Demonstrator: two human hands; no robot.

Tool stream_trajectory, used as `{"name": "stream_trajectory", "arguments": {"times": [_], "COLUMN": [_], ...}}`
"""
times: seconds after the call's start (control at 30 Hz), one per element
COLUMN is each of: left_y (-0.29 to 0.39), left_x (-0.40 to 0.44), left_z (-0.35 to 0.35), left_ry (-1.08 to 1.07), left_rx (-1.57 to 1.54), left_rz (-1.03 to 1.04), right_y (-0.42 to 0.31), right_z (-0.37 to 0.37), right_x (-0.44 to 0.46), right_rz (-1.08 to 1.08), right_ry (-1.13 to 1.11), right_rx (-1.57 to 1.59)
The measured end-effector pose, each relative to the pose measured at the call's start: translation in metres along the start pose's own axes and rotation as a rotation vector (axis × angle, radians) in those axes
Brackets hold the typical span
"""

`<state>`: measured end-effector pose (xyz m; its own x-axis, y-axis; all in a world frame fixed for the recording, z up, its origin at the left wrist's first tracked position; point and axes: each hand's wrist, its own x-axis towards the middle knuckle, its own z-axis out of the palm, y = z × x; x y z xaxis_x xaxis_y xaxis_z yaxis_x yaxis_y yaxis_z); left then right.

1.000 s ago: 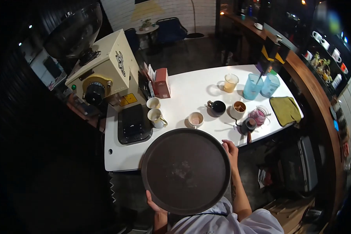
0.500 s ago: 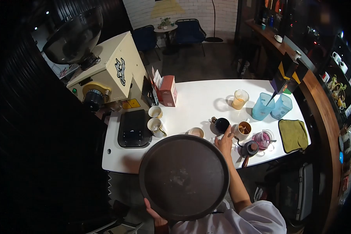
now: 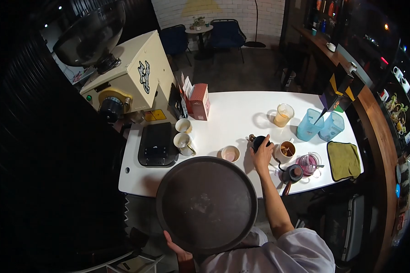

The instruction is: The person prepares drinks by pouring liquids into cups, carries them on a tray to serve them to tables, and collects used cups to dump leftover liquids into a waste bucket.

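A round dark brown serving tray (image 3: 207, 204) is held level in front of me by its rim. My left hand (image 3: 175, 245) grips its lower-left edge, thumb on top, the other fingers hidden beneath. My right hand (image 3: 262, 157) is at a dark cup (image 3: 258, 142) on the white table, its fingers closed about the cup's near and right sides. Just right of that hand stands a white mug (image 3: 285, 152) with brown contents. Nearby are a dark small pot with a wooden handle (image 3: 291, 174) and a glass jug with purple residue (image 3: 309, 164). A small pale bowl (image 3: 230, 154) sits to the left.
A cream grinder (image 3: 132, 77) and a black scale (image 3: 158, 144) occupy the left end, beside two used cups (image 3: 183, 142). Farther back are a red box (image 3: 199, 102) and an amber-tinted glass (image 3: 284, 115). Blue containers (image 3: 310, 124) and a green cloth (image 3: 344, 160) lie right.
My right hand has moved from beside the dark cup onto it, fingers now over its rim. The tray has shifted slightly left in view, still in my left hand.
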<state>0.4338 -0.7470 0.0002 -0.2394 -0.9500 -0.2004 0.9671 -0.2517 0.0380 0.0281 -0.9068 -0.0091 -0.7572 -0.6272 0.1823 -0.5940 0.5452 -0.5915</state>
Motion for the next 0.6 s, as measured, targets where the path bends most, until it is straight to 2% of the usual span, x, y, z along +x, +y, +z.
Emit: {"name": "stream_trajectory", "arguments": {"times": [0.27, 0.33, 0.47, 0.53, 0.6], "left_y": [0.007, 0.008, 0.01, 0.01, 0.008], "left_x": [0.001, 0.0, 0.002, 0.004, 0.008], "left_z": [-0.009, -0.01, -0.012, -0.013, -0.012], "left_ry": [0.055, 0.068, 0.147, 0.155, 0.054], "left_rx": [0.082, 0.093, 0.057, 0.054, 0.105], "left_rz": [-0.014, -0.01, -0.016, -0.019, -0.081], "right_y": [0.008, -0.009, -0.041, -0.059, -0.074], "right_z": [0.003, -0.016, -0.052, -0.074, -0.093], "right_x": [0.009, 0.003, -0.016, -0.026, -0.038], "right_rz": [-0.065, -0.024, -0.076, -0.169, -0.19], "right_ry": [0.032, 0.002, 0.001, -0.046, -0.06], "right_rx": [0.024, 0.042, 0.062, 0.108, 0.099]}}
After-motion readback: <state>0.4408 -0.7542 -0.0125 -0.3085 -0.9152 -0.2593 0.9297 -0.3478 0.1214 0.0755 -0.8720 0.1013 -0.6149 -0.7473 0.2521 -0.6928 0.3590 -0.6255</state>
